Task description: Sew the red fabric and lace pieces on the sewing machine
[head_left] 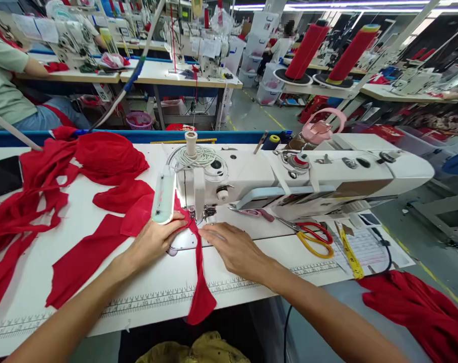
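Observation:
A white sewing machine [244, 171] stands across the table. Under its needle area lies a narrow strip of red fabric [200, 282], whose lower end hangs over the table's front edge. My left hand [158, 239] is left of the needle, fingers closed together on the red fabric beside the machine's foot. Just right of the strip, my right hand [232, 247] rests with its fingertips pressed together at the fabric's edge. Red cut pieces [88, 257] lie flat on the table left of my left hand.
Scissors [314, 239] and a yellow tape measure [349, 252] lie at right. A red fabric pile [20, 201] and black phone [4, 176] are at left. Red thread cones [308, 50] stand behind. A co-worker [5, 85] sits at back left.

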`<state>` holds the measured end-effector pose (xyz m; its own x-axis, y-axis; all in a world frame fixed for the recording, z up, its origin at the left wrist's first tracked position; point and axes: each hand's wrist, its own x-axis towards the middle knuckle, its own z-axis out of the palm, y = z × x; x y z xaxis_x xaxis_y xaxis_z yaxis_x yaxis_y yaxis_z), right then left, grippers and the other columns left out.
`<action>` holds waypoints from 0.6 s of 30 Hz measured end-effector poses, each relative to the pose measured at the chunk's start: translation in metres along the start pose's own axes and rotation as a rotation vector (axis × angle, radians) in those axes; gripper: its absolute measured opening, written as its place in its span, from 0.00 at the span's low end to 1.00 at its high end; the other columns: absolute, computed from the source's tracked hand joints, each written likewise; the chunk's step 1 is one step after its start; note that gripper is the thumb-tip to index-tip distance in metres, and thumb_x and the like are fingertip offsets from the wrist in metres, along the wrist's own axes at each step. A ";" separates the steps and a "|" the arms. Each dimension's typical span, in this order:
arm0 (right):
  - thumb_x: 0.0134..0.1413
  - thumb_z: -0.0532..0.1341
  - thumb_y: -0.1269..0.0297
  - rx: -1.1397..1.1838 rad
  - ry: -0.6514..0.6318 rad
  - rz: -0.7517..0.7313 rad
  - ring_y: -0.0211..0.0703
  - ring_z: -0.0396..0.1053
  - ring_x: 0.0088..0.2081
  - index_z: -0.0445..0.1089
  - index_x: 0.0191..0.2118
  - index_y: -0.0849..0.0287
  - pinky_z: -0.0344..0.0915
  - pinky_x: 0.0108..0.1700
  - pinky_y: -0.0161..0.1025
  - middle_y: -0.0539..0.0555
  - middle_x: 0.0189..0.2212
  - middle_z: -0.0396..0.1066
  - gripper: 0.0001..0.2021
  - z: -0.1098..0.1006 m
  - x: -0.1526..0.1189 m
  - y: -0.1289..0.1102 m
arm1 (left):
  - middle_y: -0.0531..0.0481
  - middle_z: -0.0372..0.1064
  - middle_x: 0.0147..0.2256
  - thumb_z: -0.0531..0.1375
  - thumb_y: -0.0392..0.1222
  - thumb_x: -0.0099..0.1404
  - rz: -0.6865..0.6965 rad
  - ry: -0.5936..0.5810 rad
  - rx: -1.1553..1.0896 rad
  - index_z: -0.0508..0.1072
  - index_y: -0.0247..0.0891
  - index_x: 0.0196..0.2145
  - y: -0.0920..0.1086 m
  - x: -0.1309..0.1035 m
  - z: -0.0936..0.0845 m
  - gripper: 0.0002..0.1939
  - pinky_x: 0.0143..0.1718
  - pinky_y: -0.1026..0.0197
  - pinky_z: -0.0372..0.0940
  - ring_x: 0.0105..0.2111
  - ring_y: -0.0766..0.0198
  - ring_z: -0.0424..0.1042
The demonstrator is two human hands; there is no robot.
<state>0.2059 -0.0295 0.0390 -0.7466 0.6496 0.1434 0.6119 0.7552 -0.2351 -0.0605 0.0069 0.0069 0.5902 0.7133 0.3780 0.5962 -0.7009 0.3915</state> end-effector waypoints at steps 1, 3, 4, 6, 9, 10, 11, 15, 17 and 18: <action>0.58 0.49 0.84 0.012 0.020 -0.052 0.48 0.65 0.53 0.60 0.62 0.62 0.64 0.47 0.43 0.60 0.57 0.66 0.27 0.008 0.007 0.009 | 0.45 0.72 0.45 0.53 0.35 0.74 0.020 0.051 0.040 0.72 0.37 0.48 0.006 0.003 0.001 0.10 0.47 0.56 0.65 0.46 0.59 0.70; 0.57 0.50 0.84 0.023 0.029 -0.132 0.48 0.63 0.55 0.61 0.61 0.62 0.62 0.48 0.44 0.59 0.59 0.65 0.27 0.021 0.017 0.019 | 0.44 0.71 0.43 0.54 0.33 0.73 0.062 0.114 0.143 0.72 0.35 0.48 0.016 0.006 0.003 0.09 0.47 0.54 0.64 0.46 0.57 0.69; 0.58 0.51 0.83 0.020 0.031 -0.154 0.48 0.63 0.54 0.63 0.60 0.63 0.61 0.48 0.45 0.59 0.58 0.66 0.25 0.025 0.019 0.020 | 0.45 0.72 0.42 0.54 0.32 0.72 0.083 0.110 0.213 0.72 0.35 0.47 0.019 0.008 0.004 0.09 0.47 0.53 0.63 0.44 0.57 0.69; 0.59 0.52 0.81 0.013 0.058 -0.182 0.49 0.64 0.53 0.65 0.58 0.65 0.60 0.49 0.46 0.60 0.55 0.69 0.22 0.031 0.020 0.018 | 0.47 0.71 0.36 0.53 0.29 0.71 0.117 0.059 0.358 0.72 0.35 0.46 0.024 0.008 0.007 0.11 0.44 0.52 0.61 0.39 0.58 0.69; 0.60 0.52 0.80 0.028 0.138 -0.225 0.48 0.63 0.54 0.66 0.56 0.67 0.58 0.52 0.46 0.60 0.53 0.70 0.20 0.034 0.015 0.013 | 0.49 0.70 0.32 0.52 0.27 0.71 0.117 0.018 0.468 0.72 0.34 0.44 0.027 0.005 0.010 0.11 0.40 0.53 0.59 0.33 0.59 0.67; 0.60 0.52 0.81 0.032 0.156 -0.233 0.47 0.62 0.55 0.66 0.56 0.67 0.57 0.52 0.46 0.60 0.54 0.70 0.20 0.035 0.013 0.012 | 0.48 0.70 0.33 0.52 0.27 0.71 0.102 0.036 0.469 0.72 0.34 0.45 0.028 0.004 0.011 0.11 0.40 0.54 0.58 0.34 0.60 0.67; 0.59 0.52 0.81 0.032 0.163 -0.233 0.47 0.62 0.55 0.66 0.56 0.66 0.57 0.52 0.46 0.60 0.54 0.70 0.20 0.035 0.012 0.012 | 0.48 0.71 0.33 0.52 0.27 0.71 0.088 0.053 0.464 0.72 0.34 0.46 0.028 0.002 0.012 0.11 0.40 0.54 0.58 0.34 0.60 0.68; 0.59 0.54 0.80 0.006 0.150 -0.205 0.46 0.64 0.51 0.68 0.54 0.62 0.55 0.50 0.47 0.58 0.51 0.71 0.19 0.036 0.011 0.014 | 0.47 0.71 0.35 0.50 0.26 0.71 0.102 0.048 0.464 0.72 0.34 0.45 0.031 0.001 0.012 0.13 0.37 0.56 0.57 0.35 0.60 0.68; 0.58 0.54 0.80 0.000 0.166 -0.208 0.46 0.65 0.49 0.68 0.54 0.62 0.55 0.51 0.47 0.57 0.50 0.72 0.20 0.036 0.012 0.014 | 0.47 0.71 0.34 0.50 0.27 0.71 0.105 0.068 0.434 0.71 0.33 0.46 0.032 0.002 0.011 0.12 0.37 0.56 0.57 0.35 0.60 0.68; 0.58 0.54 0.80 0.001 0.179 -0.211 0.45 0.65 0.49 0.67 0.54 0.62 0.55 0.51 0.47 0.57 0.50 0.72 0.20 0.036 0.012 0.014 | 0.47 0.70 0.34 0.51 0.28 0.72 0.093 0.082 0.404 0.71 0.33 0.47 0.032 0.003 0.011 0.11 0.37 0.56 0.57 0.36 0.60 0.68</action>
<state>0.1964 -0.0142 0.0031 -0.7997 0.4831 0.3566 0.4475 0.8755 -0.1826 -0.0337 -0.0135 0.0110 0.6160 0.6333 0.4685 0.7175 -0.6966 -0.0017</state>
